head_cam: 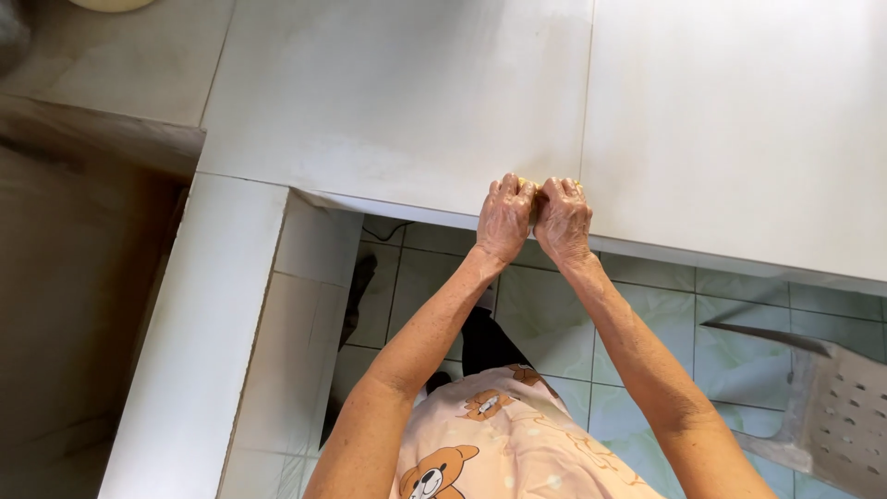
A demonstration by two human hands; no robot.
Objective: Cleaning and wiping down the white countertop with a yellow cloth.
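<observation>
Both hands sit side by side at the front edge of a white tiled counter (397, 92), just right of the picture's centre. The left hand (504, 217) and the right hand (562, 220) touch at the knuckles, fingers curled down and pressed together over a small yellow thing (524, 182), probably a sponge or cloth, of which only slivers show at 12 o'clock from the knuckles. Both hands seem closed on it, though how firmly it is gripped cannot be told.

The risks come from where the hands work. The yellow thing lies right at the lip of the counter, so a hard pull toward 6 o'clock could drag it off the edge and drop it onto the pale green floor tiles (647, 314) below. The surface looks smeared and possibly damp; with weight leaning through both arms, the hands could skid and the wrists strike the sharp edge. A grey plastic chair (832, 407) stands close at 4 o'clock from the hands, where a step back could catch it. At 11 o'clock, far off, a pale bowl rim (111, 4) stays clear.
</observation>
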